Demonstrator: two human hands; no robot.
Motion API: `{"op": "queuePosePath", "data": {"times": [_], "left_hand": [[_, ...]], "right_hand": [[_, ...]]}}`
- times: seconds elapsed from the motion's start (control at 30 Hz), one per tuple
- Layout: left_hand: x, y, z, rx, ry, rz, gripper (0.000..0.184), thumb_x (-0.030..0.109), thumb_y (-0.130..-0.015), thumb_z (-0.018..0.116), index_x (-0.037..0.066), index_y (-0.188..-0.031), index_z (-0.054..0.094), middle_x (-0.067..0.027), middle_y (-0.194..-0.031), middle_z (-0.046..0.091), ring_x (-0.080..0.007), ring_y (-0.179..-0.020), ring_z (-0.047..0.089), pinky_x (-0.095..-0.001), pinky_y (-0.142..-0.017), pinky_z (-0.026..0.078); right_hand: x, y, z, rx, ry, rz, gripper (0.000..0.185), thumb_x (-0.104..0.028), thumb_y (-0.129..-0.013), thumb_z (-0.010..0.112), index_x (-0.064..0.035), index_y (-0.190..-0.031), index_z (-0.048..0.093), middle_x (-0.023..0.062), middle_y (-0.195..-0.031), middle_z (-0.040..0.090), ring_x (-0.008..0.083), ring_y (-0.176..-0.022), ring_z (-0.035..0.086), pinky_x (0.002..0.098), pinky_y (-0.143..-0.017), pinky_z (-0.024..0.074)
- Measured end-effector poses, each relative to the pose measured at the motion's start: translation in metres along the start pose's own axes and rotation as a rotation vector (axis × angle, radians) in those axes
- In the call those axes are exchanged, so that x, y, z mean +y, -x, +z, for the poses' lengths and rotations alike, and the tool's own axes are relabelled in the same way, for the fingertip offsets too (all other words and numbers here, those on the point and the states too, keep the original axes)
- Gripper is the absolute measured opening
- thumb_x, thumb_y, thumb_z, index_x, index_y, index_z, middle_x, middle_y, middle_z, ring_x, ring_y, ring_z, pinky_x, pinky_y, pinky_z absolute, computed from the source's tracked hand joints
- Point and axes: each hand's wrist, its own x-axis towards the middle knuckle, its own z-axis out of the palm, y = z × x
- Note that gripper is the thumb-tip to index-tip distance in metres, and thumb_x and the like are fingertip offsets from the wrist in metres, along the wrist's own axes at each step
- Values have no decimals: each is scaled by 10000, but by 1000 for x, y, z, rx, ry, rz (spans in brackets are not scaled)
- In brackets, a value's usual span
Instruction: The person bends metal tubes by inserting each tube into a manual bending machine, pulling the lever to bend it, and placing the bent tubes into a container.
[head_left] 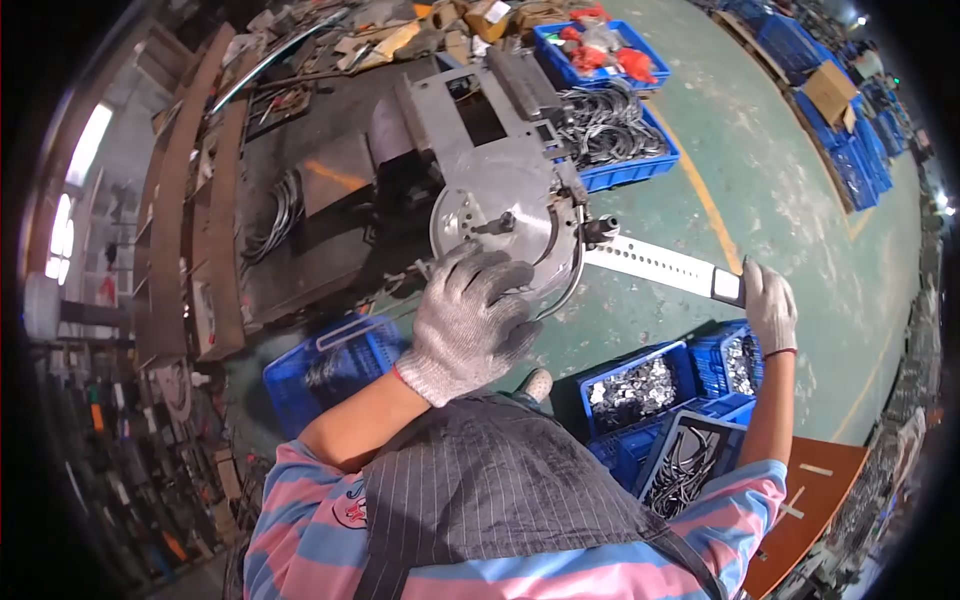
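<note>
My left hand (472,322), in a grey-white knit glove, is closed around a thin bent metal rod (572,287). One part of the rod curves up on the right to the bending machine's round metal plate (505,180). A stretch with a hooked end shows left of the hand; the part between is hidden by the glove. My right hand (771,305), also gloved, grips the dark end of a long flat lever (660,265). The lever has a row of holes and joins the machine near a black knob (601,230).
Blue crates of small metal pieces (634,393) stand below the lever, beside a tray of curved rods (688,460). More curved parts fill a crate (615,130) behind the machine. A blue crate (330,370) sits lower left. Bent pieces (275,220) lie on the bench.
</note>
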Motion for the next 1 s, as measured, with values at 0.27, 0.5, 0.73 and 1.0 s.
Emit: {"op": "queuePosePath", "data": {"times": [0.27,0.5,0.73,1.0], "left_hand": [[-3,0,1,54,10,91,261,168,-699,798,142,-897,629,-82,-1134,631,-347,-1189,572,-523,-1030,440],[-29,13,-7,193,194,274,360,165,-734,777,123,-1076,672,-92,-1192,619,-333,-1147,573,-468,-998,446],[-33,10,10,108,157,292,280,125,-825,675,128,-1104,650,-85,-1176,603,-331,-1111,555,-482,-977,440],[-27,7,1,90,111,174,252,119,-759,747,146,-999,674,-38,-1063,629,-306,-1017,576,-463,-873,467]], "right_hand": [[-5,81,14,84,194,-14,373,-369,-986,488,-65,-904,688,210,-874,687,406,-890,662,511,-792,495],[-141,252,19,284,330,88,404,-412,-976,545,-35,-1047,671,211,-817,678,394,-846,673,497,-767,510],[-299,323,-10,-85,-53,603,411,-285,-790,771,-64,-1107,631,216,-946,705,415,-875,688,488,-768,545],[-146,239,-16,44,341,340,171,-95,-738,713,-66,-887,634,170,-847,661,363,-817,666,471,-717,529]]}}
